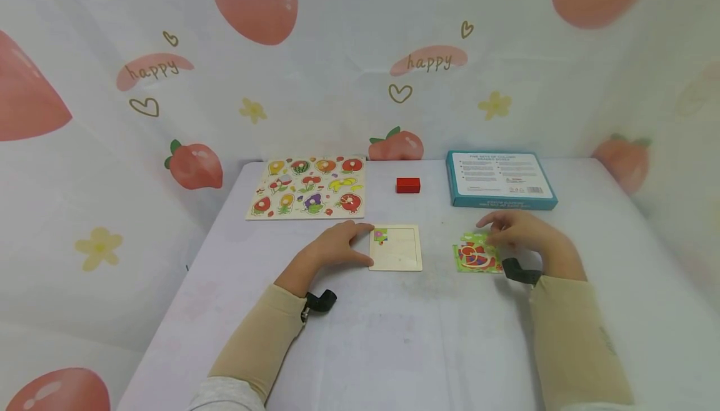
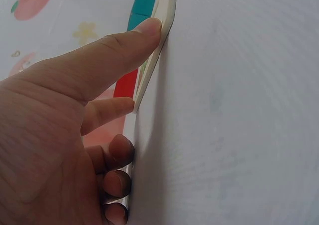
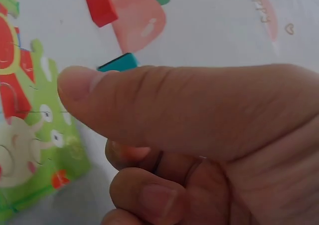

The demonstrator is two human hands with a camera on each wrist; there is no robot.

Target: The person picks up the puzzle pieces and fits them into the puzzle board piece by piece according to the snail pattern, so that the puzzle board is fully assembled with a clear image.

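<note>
Currently the tray holds one puzzle piece.

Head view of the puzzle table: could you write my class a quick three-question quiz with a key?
1. True or false: from left to right, the red block lies between the fruit board and the blue box.

2. Multiple choice: the left hand touches
A) the blue box
B) the puzzle tray
C) the fruit board

3. Fill in: the puzzle pieces outside the tray lie nearest the person's ____ hand.

Key: 1 true; 2 B; 3 right.
</note>
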